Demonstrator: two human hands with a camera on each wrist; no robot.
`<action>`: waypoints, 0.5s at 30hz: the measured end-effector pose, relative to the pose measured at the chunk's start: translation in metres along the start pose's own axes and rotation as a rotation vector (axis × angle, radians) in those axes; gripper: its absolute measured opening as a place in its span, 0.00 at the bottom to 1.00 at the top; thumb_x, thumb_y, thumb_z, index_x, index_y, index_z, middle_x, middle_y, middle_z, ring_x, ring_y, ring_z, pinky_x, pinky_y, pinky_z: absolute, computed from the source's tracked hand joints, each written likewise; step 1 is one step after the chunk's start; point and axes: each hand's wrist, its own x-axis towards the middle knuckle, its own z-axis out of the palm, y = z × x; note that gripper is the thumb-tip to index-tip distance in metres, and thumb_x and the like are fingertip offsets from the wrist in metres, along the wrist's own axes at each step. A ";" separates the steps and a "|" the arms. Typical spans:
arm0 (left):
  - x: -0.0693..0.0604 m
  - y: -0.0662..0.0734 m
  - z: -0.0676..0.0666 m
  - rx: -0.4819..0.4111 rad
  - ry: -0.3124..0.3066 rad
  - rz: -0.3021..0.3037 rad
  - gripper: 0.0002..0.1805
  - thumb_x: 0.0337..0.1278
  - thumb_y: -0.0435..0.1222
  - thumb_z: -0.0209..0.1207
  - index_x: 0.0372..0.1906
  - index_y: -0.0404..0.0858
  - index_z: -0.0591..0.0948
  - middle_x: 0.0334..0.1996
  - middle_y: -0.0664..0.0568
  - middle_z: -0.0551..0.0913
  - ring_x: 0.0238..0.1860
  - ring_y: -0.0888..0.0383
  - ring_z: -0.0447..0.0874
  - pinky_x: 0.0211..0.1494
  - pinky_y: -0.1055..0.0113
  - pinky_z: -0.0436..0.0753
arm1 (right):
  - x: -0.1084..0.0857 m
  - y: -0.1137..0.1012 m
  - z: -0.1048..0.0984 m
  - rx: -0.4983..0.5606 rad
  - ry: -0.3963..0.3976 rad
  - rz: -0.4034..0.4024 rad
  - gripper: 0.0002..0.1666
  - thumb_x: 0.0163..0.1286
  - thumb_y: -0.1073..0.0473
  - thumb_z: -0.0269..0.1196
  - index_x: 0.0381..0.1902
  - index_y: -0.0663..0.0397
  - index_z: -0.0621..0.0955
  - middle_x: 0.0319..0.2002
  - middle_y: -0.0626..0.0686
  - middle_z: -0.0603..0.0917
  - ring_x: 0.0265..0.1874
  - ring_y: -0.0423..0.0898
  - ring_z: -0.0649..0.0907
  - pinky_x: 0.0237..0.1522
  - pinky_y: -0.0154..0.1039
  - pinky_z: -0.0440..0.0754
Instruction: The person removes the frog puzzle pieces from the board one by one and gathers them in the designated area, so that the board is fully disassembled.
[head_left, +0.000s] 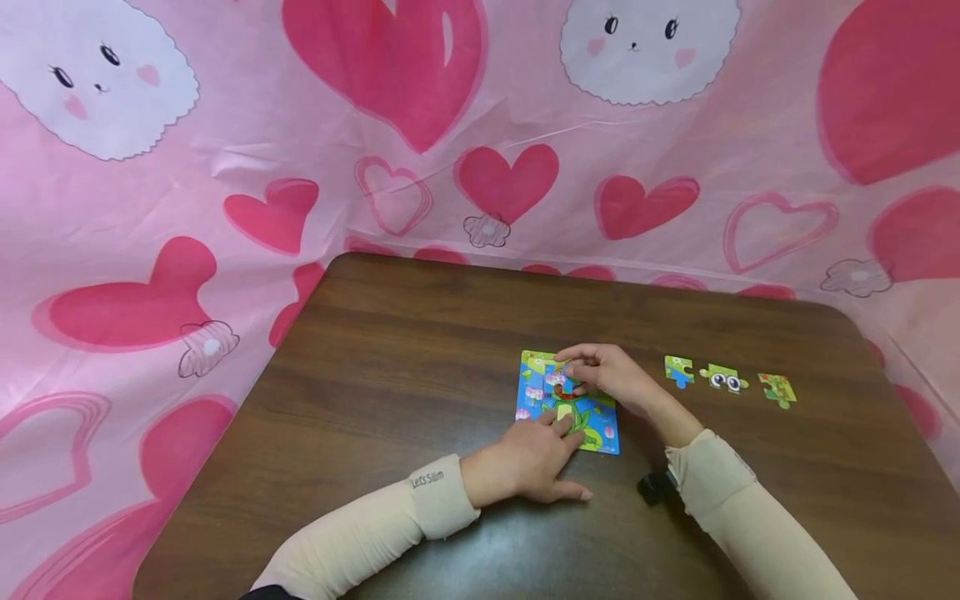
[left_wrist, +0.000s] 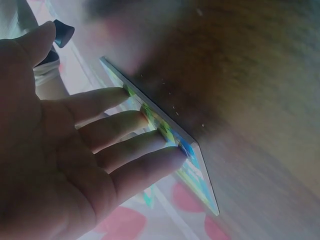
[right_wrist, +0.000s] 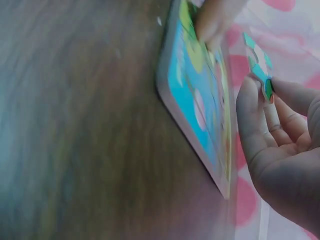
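A jigsaw puzzle board [head_left: 611,437] with a green, blue and pink picture lies flat on the brown table. My left hand [head_left: 536,458] rests on its lower part; in the left wrist view the fingers are extended, their tips touching the board's face near one edge [left_wrist: 200,172]. Over the upper part of the board, my right hand [head_left: 611,375] pinches a jigsaw piece [right_wrist: 260,60] between thumb and finger. The right wrist view shows that piece tilted and raised off the board. Both hands cover parts of the picture.
Three loose jigsaw pieces lie right of the board: a blue-green one [head_left: 678,370], one with two eyes [head_left: 724,380] and a green-red one [head_left: 777,388]. A black device [head_left: 654,488] sits at the right wrist. Pink heart-patterned cloth [head_left: 420,200] hangs behind the table [head_left: 375,375].
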 end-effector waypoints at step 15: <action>0.002 -0.001 -0.001 -0.050 -0.029 -0.008 0.44 0.62 0.71 0.51 0.75 0.51 0.70 0.76 0.53 0.67 0.77 0.49 0.66 0.70 0.57 0.77 | -0.031 0.008 -0.042 0.152 0.106 0.059 0.26 0.76 0.55 0.62 0.64 0.66 0.77 0.52 0.49 0.83 0.39 0.41 0.88 0.47 0.43 0.88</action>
